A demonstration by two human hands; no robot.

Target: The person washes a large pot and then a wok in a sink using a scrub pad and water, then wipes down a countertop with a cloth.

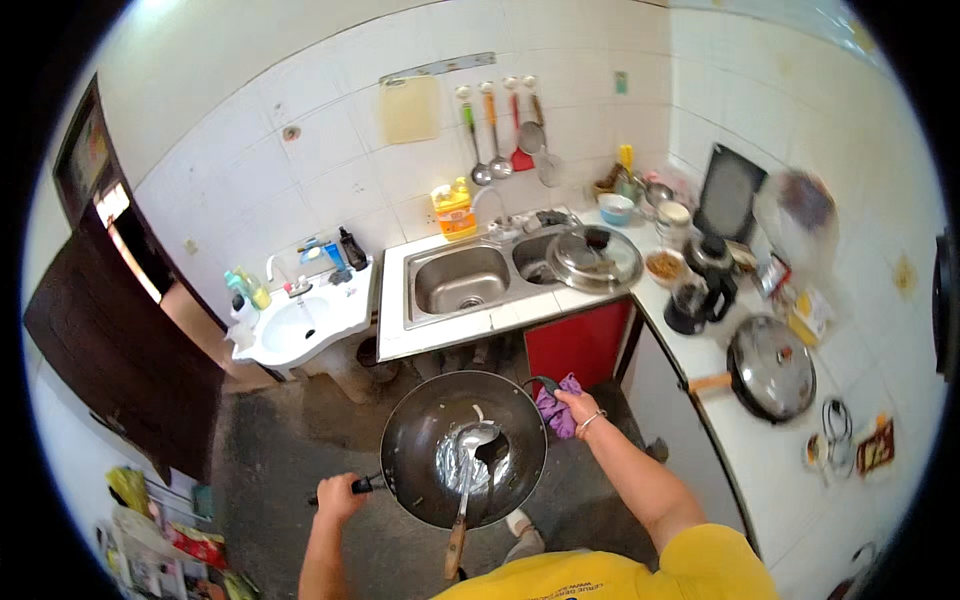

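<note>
A large dark wok [415, 455] hangs in front of me above the floor, carried between both hands. My left hand [340, 497] is closed round its black side handle [365, 485]. At the opposite side, my right hand [578, 408] grips the other handle [543, 384], with a purple cloth [560, 410] bunched beneath the fingers. Inside the wok lies a metal ladle [468, 465] whose wooden handle [456, 545] sticks out over the near rim. Some shiny liquid and small scraps are at the wok's bottom.
Ahead is a counter with a double steel sink [462, 280]; a glass lid [597, 258] rests at its right. A white washbasin [305, 330] stands left, near an open brown door [115, 350]. On the right counter are a blender [700, 290] and a lidded pan [772, 368].
</note>
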